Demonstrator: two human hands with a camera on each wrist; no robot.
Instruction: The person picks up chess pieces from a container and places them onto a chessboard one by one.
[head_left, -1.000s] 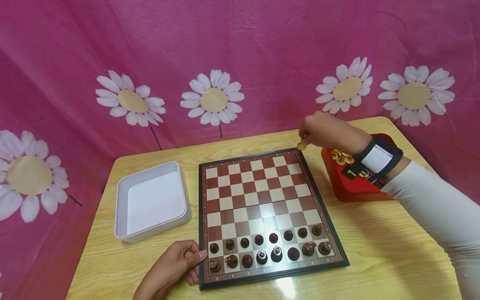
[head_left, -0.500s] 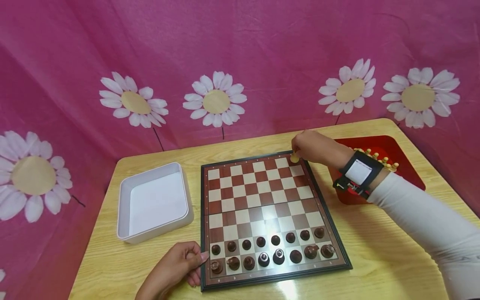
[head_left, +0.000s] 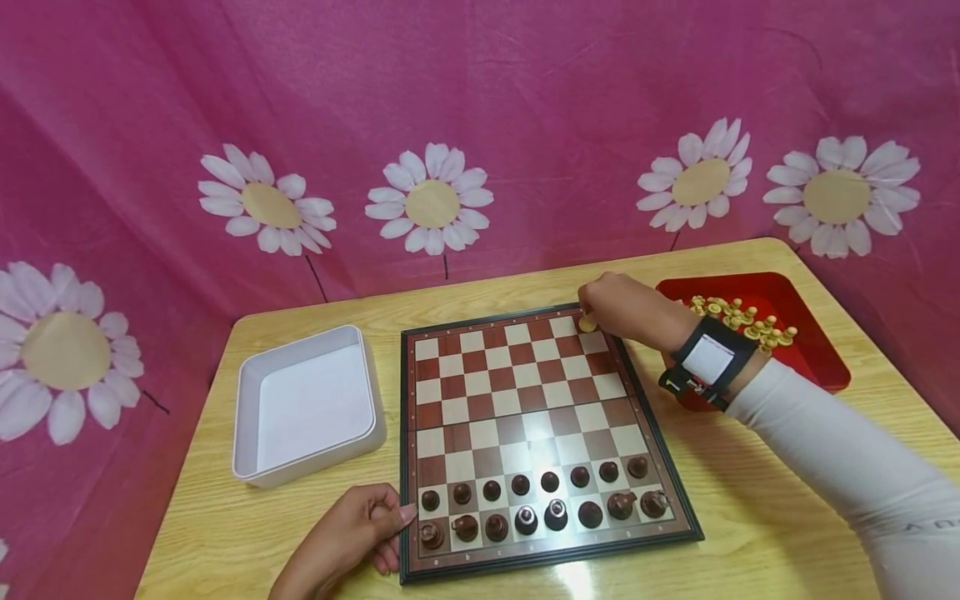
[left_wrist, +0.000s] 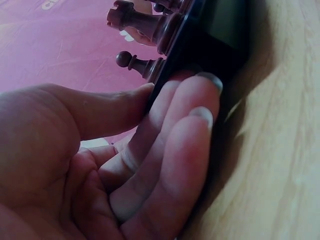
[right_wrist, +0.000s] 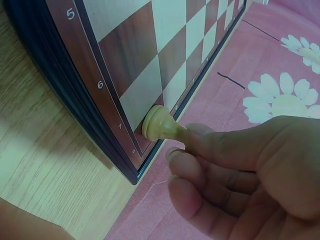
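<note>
My right hand (head_left: pixel 626 308) pinches a pale cream chess piece (right_wrist: pixel 159 124) between thumb and fingers. Its round base is at the far right corner square of the chessboard (head_left: pixel 497 431); the fingers hide its top. At the board's near left edge, my left hand (head_left: pixel 358 527) grips the frame, thumb over the rim and other fingers curled against the side. Two rows of dark brown chess pieces stand along the near side, including a rook (left_wrist: pixel 142 22) and a pawn (left_wrist: pixel 142 66) close to the left thumb in the left wrist view.
Right of the board is a red box (head_left: pixel 821 342) with several cream chess pieces (head_left: pixel 738 315) in it, partly behind the right forearm. A white tray (head_left: pixel 375 408) stands on the left. A pink cloth with daisies (head_left: pixel 540 167) hangs behind the wooden table (head_left: pixel 195 517).
My right hand has moved from beyond the board's far right corner down onto the corner square with the cream piece, uncovering more of the red box. The left hand keeps its grip.
</note>
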